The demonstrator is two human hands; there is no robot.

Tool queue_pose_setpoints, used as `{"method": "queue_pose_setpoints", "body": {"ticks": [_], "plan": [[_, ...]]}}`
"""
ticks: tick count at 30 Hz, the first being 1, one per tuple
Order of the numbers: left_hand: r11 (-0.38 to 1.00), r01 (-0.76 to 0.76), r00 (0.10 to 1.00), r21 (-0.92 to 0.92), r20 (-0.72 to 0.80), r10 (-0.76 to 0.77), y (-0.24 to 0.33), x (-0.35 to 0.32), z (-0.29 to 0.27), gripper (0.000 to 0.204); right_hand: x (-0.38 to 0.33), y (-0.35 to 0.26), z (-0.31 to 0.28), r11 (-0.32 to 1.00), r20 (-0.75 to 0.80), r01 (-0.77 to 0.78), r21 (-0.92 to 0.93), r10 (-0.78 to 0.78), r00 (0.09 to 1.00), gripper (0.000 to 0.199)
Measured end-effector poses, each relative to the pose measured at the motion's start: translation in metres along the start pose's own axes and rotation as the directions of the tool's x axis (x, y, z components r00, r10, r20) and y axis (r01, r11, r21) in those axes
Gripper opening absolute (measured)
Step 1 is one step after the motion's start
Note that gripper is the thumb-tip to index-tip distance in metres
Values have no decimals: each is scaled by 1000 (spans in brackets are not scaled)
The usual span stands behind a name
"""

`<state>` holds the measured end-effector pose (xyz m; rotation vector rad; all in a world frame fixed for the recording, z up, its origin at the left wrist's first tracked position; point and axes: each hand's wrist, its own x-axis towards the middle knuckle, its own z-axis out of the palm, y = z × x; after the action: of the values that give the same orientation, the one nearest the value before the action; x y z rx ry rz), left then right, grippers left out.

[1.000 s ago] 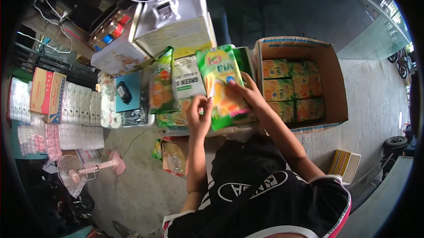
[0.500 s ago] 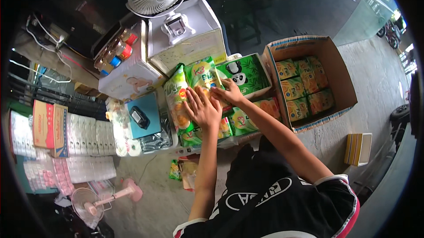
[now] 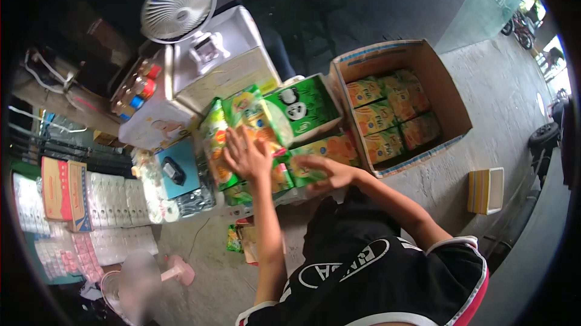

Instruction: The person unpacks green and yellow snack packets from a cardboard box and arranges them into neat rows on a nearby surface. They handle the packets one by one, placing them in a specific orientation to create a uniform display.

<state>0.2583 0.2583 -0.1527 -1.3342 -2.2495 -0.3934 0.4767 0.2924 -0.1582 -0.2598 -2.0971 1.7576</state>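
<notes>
My left hand (image 3: 245,155) lies flat with spread fingers on a stack of green and orange snack packs (image 3: 242,121) standing on a low surface in front of me. My right hand (image 3: 327,173) rests on another green and orange pack (image 3: 330,149) lying just right of that stack, fingers along its lower edge. A green carton with a panda picture (image 3: 302,106) stands behind both hands. To the right, an open cardboard box (image 3: 439,93) holds several more of the same orange and green packs (image 3: 387,117).
A white fan (image 3: 177,7) stands on a white box (image 3: 221,72) behind the packs. Bottles (image 3: 136,87), a blue tray (image 3: 178,168) and packed goods (image 3: 66,205) fill the left side. A small yellow box (image 3: 486,190) sits on the concrete at right. A pink fan (image 3: 145,277) lies lower left.
The pack I held up a second ago has come down onto the stack. My left hand now presses flat on the stack, and my right hand has slid down to the pack beside it.
</notes>
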Motion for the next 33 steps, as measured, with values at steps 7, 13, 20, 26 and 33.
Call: {"method": "queue_pose_setpoints", "body": {"ticks": [7,13,20,26,33], "plan": [[693,121,961,-710,-90,-260,20,7,-1,24,-149,-37,-144,942,-375,-328,74,331,866,27],[263,186,983,-947,180,-46,213,9,-31,14,-227,0,-276,530,-452,-700,-479,535,714,33],[649,165,551,-743,615,564,315,-32,85,29,-204,71,-295,532,-139,-734,-423,762,632,39],[952,-18,258,-306,918,300,325,-59,103,43,-152,120,-298,505,-110,-518,-691,634,765,49],[942,-242,441,-231,839,319,331,-80,101,53,-138,200,-286,293,-458,-690,-662,570,682,57]]}}
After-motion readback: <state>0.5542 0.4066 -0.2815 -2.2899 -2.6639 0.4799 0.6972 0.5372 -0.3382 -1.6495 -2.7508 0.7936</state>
